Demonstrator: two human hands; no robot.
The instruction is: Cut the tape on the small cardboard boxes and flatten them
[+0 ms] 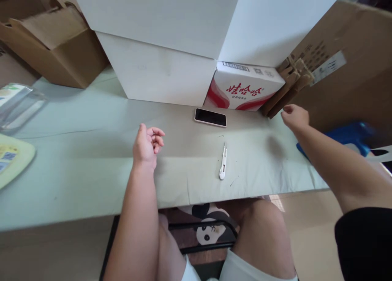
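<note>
My left hand [147, 145] hovers above the left middle of the table, palm turned inward. Its fingers are loosely bent and apart, with nothing in them. Out to the right, my right hand [295, 117] is raised over the table beside folded cardboard strips [283, 89]; its fingers are curled in and no object shows in them. Between the hands lies a white utility knife [223, 164], its narrow tip pointing away from me. Behind it a phone [210, 117] rests screen up, dark, near the boxes.
White boxes [165, 68] are stacked at the back, next to a red-and-white printed carton [245, 87]. Brown cardboard boxes stand left [70, 48] and right [346, 68]. A clear plastic package [20, 107] and a pale green item [14, 158] lie left; a blue object [349, 136] sits right.
</note>
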